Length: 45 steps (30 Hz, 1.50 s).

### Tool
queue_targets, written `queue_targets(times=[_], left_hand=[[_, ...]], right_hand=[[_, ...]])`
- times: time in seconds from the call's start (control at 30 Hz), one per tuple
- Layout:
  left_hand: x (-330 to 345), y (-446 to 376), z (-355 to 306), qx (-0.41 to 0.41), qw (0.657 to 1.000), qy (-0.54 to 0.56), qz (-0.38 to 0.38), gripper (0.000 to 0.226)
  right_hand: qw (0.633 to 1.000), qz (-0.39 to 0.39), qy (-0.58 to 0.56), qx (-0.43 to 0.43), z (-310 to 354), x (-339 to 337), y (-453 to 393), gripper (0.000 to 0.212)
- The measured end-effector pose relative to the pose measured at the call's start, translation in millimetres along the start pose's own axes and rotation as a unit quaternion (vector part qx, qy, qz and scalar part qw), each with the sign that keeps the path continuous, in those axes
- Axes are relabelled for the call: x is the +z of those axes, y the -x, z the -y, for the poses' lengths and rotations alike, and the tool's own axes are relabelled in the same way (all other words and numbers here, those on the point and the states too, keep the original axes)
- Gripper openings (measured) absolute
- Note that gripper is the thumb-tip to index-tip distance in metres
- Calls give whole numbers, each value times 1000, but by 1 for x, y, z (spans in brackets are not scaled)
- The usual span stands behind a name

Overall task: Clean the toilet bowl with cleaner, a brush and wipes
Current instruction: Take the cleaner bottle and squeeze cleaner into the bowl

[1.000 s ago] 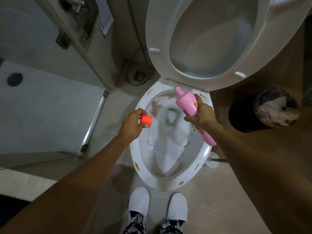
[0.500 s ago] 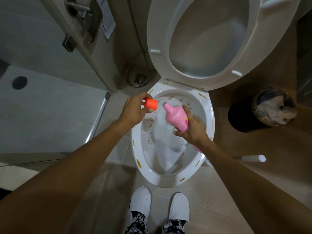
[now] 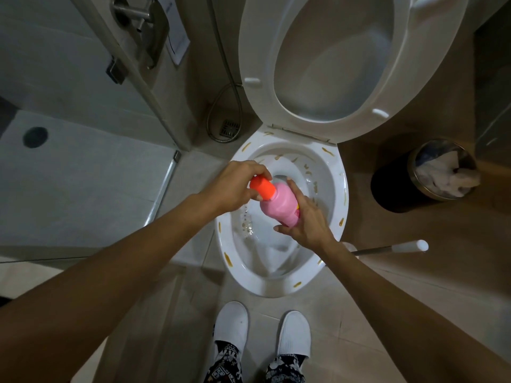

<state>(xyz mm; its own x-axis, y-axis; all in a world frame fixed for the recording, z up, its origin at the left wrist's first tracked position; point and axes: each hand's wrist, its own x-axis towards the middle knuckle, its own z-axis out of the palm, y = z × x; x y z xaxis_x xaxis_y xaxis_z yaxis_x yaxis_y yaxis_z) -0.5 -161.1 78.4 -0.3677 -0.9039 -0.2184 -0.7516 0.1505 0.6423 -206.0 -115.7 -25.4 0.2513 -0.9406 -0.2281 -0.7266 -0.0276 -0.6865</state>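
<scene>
— White slippers (image 3: 262, 327) at six o'clock. Next item?
— Toilet bowl (image 3: 336, 189), centre, yellow-brown streaks on its rim. Over it: pink cleaner bottle (image 3: 279, 207), right hand (image 3: 304, 225) gripping the body; left hand (image 3: 235, 186) pinching the orange cap (image 3: 262, 187) seated on the neck.
— Farther?
— Brush handle (image 3: 392, 247), three o'clock; waste bin (image 3: 431, 172), two o'clock; raised seat (image 3: 265, 51), twelve.

The cleaner bottle (image 3: 280, 207) was pink with an orange cap (image 3: 262, 187) and a bit of yellow on its label. The toilet bowl (image 3: 336, 172) was white, flecked with yellow-brown streaks. The slippers (image 3: 232, 323) were white, the trousers (image 3: 226, 366) black-and-white patterned, the waste bin (image 3: 392, 186) black with a brassy rim.
</scene>
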Motion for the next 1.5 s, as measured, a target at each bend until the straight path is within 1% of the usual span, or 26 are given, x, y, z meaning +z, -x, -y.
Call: queue_targets(times=[0.13, 0.2, 0.3, 0.37, 0.47, 0.53, 0.63, 0.67, 0.73, 0.8, 0.87, 1.0, 1.03, 1.1, 1.13, 1.2, 1.27, 1.3, 1.4, 1.43, 1.5], left_hand=[[3, 10, -2, 14, 999, 26, -17, 44], [3, 15, -4, 17, 999, 40, -21, 47], [-1, 22, -8, 7, 998, 54, -17, 65], [-5, 25, -9, -17, 999, 36, -16, 74], [-6, 28, -8, -47, 998, -38, -34, 67], [-7, 29, -7, -45, 997, -55, -31, 59], [-9, 30, -7, -2, 999, -25, -23, 43], [-10, 31, -6, 20, 1000, -19, -14, 41], [-11, 34, -6, 41, 999, -5, 5, 51], [-12, 36, -8, 24, 1000, 6, 4, 62], [-12, 36, -10, -7, 1000, -11, -15, 67], [-12, 35, -10, -34, 994, -89, -51, 56], [-12, 35, -9, -30, 994, -91, -48, 51], [-11, 37, -8, 1, 998, -60, -32, 40], [-11, 37, -7, 20, 999, -39, -21, 39], [-11, 40, -7, 27, 1000, 1, -2, 51], [-12, 43, -8, 9, 1000, 20, -9, 64], [-13, 45, -9, -4, 1000, 16, -18, 67], [-14, 49, -10, -45, 997, -40, -54, 65], [-14, 50, -10, -49, 996, -49, -62, 61], [-14, 55, -10, -38, 996, -34, -67, 50]], right_hand=[[1000, -9, -28, -6, 5, 2, 8, 113], [999, -15, -42, -5, 7, 4, 12, 114], [998, -27, -58, -7, 10, 7, 15, 115], [997, -30, -64, -11, 12, 7, 16, 116], [997, -34, -69, -22, 17, 7, 17, 115], [997, -34, -70, -26, 20, 7, 16, 115], [996, -33, -79, -23, 23, 8, 15, 116], [996, -33, -79, -22, 24, 8, 15, 116], [996, -33, -76, -20, 25, 9, 15, 115], [996, -35, -79, -20, 27, 9, 16, 115], [996, -34, -84, -24, 27, 11, 16, 115], [996, -23, -83, -18, 29, 12, 17, 115], [996, -22, -84, -17, 30, 12, 18, 116], [996, -23, -88, -16, 31, 12, 19, 116], [995, -25, -91, -15, 32, 12, 19, 116], [995, -27, -94, -16, 33, 12, 20, 116], [995, -28, -94, -19, 34, 12, 21, 116], [995, -28, -92, -21, 34, 11, 22, 116], [996, -22, -80, -32, 38, 10, 23, 115], [996, -18, -80, -34, 39, 10, 23, 116], [996, -10, -83, -37, 41, 9, 24, 118]])
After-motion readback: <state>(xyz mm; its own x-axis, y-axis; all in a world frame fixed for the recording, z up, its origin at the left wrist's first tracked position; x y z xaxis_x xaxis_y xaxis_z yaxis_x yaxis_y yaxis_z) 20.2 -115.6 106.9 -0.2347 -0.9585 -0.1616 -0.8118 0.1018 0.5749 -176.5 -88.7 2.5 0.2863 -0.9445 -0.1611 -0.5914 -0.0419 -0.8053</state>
